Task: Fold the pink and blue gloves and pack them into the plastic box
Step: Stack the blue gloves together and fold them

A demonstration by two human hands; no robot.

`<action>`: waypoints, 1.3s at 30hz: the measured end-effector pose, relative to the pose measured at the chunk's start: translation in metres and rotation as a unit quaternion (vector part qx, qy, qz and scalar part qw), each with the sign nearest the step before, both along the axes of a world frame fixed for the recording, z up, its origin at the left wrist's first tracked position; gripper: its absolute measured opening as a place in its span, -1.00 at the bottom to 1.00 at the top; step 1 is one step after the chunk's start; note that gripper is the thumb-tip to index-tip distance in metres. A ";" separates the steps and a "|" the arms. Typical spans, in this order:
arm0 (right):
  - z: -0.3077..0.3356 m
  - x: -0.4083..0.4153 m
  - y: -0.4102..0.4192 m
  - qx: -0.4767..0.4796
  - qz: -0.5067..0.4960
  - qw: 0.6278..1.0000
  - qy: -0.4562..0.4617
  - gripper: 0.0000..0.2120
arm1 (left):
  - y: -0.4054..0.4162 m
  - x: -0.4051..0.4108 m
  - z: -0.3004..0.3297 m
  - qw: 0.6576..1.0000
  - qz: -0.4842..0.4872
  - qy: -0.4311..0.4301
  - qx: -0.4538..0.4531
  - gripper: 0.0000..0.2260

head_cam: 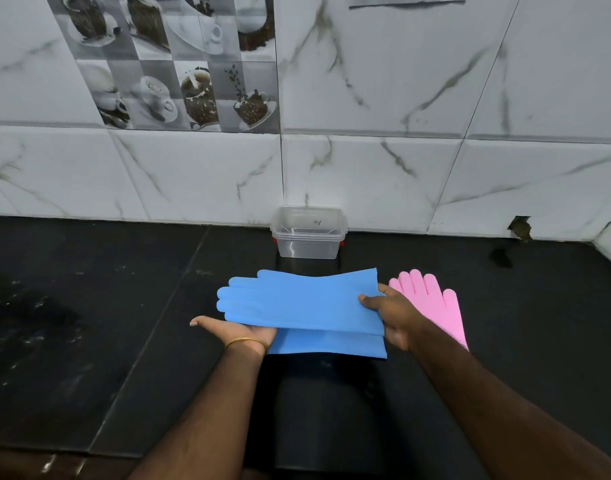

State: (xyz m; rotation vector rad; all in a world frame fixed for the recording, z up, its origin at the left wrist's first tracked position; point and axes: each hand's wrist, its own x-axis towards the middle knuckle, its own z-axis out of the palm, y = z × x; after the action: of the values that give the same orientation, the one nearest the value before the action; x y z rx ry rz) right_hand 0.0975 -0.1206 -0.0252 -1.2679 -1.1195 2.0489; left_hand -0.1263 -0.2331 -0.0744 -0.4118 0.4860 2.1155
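At frame centre, the right hand pinches the blue gloves' cuffs while the flat, open left hand supports them underneath, seemingly for folding.

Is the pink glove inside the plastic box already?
No, the pink glove lies flat on the dark counter beside the right hand, and the plastic box by the wall looks empty.

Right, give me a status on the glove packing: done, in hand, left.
Done: nothing packed; the clear plastic box against the wall shows no gloves inside. In hand: the blue gloves, stacked, cuff pinched by the right hand, fingers resting on the open left hand. Left: folding them, folding the pink glove lying flat on the black counter, boxing everything.
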 end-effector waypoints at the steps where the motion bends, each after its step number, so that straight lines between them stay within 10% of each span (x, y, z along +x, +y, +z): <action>1: -0.003 0.002 0.001 0.008 -0.004 1.000 -0.008 -0.75 | -0.001 0.001 -0.001 1.000 -0.011 0.002 0.001 -0.11; 25: -0.062 -0.003 0.022 0.066 0.003 0.986 -0.152 -0.70 | -0.008 -0.048 -0.040 0.963 -0.235 0.071 -0.112 0.01; 39: -0.084 0.005 0.033 0.188 -0.027 0.941 -0.278 -0.51 | -0.013 -0.078 -0.026 0.772 -0.295 0.372 -0.422 -0.81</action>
State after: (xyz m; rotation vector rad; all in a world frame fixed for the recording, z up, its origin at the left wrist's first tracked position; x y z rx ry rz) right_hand 0.1028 -0.0875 -0.1092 -1.6884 -1.6062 1.3618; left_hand -0.2045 -0.2457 -0.1006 0.1438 1.7976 1.2499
